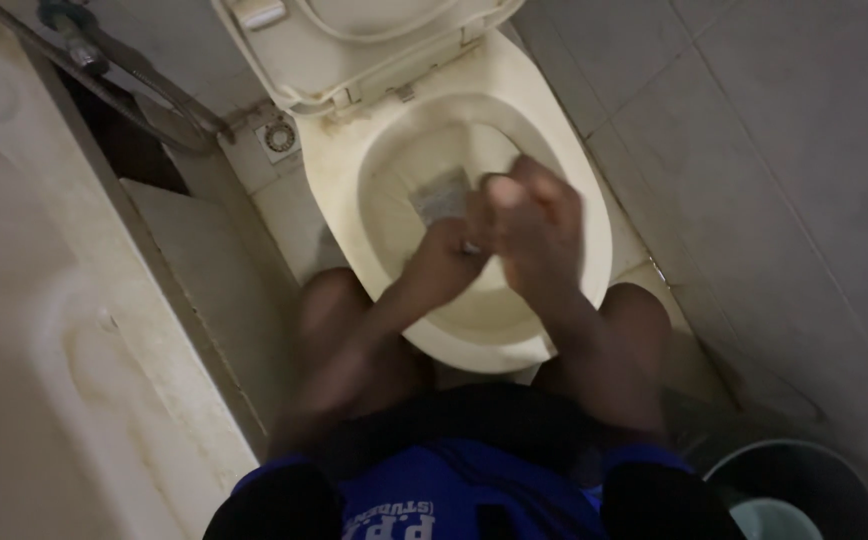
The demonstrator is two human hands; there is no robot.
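I am bent over a cream toilet bowl point(574, 170) whose seat and lid point(354, 50) are raised. Both my hands meet above the bowl and are blurred by motion. My left hand point(442, 258) comes in from the left, and a small flat grey packet point(441, 194) sticks up from its fingers. My right hand point(539, 225) is curled, its fingertips touching the left hand at the packet's lower edge. Whether the right hand also grips the packet is too blurred to tell. The inside of the bowl is stained yellowish.
A pale bathtub edge point(74, 330) runs along the left, with a metal pipe point(124, 90) above it. A round floor drain point(280, 136) sits left of the toilet base. A dark bucket point(814, 470) stands at the lower right on the grey tiled floor point(774, 150).
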